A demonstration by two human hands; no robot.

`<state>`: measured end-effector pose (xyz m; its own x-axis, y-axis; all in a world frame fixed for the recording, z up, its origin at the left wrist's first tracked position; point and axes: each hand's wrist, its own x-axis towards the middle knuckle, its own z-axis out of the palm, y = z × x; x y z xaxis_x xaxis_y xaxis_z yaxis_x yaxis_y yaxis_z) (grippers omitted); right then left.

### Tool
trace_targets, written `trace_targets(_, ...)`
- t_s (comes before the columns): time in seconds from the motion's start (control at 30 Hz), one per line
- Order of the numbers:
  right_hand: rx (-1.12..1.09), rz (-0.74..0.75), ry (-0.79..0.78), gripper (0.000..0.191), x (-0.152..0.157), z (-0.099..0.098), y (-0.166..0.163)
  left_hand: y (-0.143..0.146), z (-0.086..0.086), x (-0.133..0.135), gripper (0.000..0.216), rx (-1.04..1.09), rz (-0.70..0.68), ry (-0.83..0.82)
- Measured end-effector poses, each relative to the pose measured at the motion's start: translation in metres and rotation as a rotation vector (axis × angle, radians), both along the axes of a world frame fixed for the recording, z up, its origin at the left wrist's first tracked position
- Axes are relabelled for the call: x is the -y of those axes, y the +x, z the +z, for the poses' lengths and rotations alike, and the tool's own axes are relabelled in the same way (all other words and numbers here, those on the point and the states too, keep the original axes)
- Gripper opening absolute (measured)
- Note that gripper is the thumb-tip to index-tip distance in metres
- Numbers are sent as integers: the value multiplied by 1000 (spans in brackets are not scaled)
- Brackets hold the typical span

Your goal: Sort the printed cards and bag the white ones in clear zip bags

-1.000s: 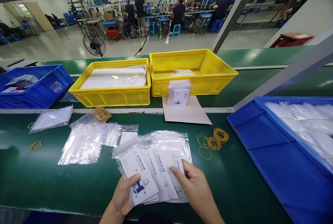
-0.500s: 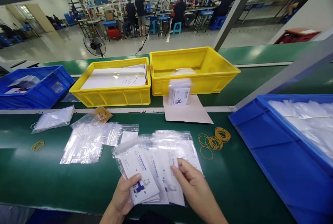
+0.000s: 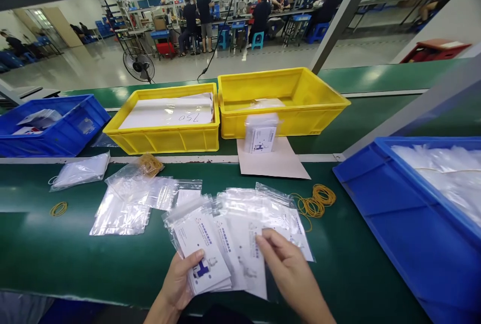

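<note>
My left hand [image 3: 182, 279] grips the near end of a fanned stack of clear zip bags with printed white cards [image 3: 229, 244], thumb on the front card. My right hand [image 3: 287, 269] has its fingers pinched on the right-hand bags of the fan, which are spread out toward the right. The fan rests low over the green belt [image 3: 56, 259] near its front edge.
Loose empty zip bags [image 3: 128, 203] lie to the left, rubber bands [image 3: 315, 201] to the right. Two yellow bins [image 3: 285, 113] stand behind, with a bagged stack on a paper sheet [image 3: 270, 161]. Blue bins sit at far left [image 3: 56, 133] and right [image 3: 406, 233]. People work in the background.
My right hand has drawn the outer bags further to the right, widening the fan. The left hand keeps its grip in the same place.
</note>
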<state>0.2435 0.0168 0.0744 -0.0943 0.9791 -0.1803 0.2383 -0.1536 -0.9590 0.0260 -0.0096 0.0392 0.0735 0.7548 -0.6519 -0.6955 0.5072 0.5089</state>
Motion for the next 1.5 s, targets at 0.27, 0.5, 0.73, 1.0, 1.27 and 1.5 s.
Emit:
trace_targets(0.27,239,-290,68,64,-4,-4,8,-2,-4,3,77,6,-14,0)
trace_targets(0.5,-62,11,-55,41,3,2,0,-3,0,3,76,-12,10,17)
trace_targets(0.73,263,-416,25,70,-6,-5,30,-6,1,2,78,29,15,27)
trace_targets(1.0,9,146,94,39,5,11,-22,3,8,2,86,47,4,76)
trace_targets(1.27,213,-362,37,64,1,-9,20,-3,6,1,79,17,27,31)
trace_targets(1.5,19,166,99,38,8,9,-32,13,12,-1,70,-13,-51,102)
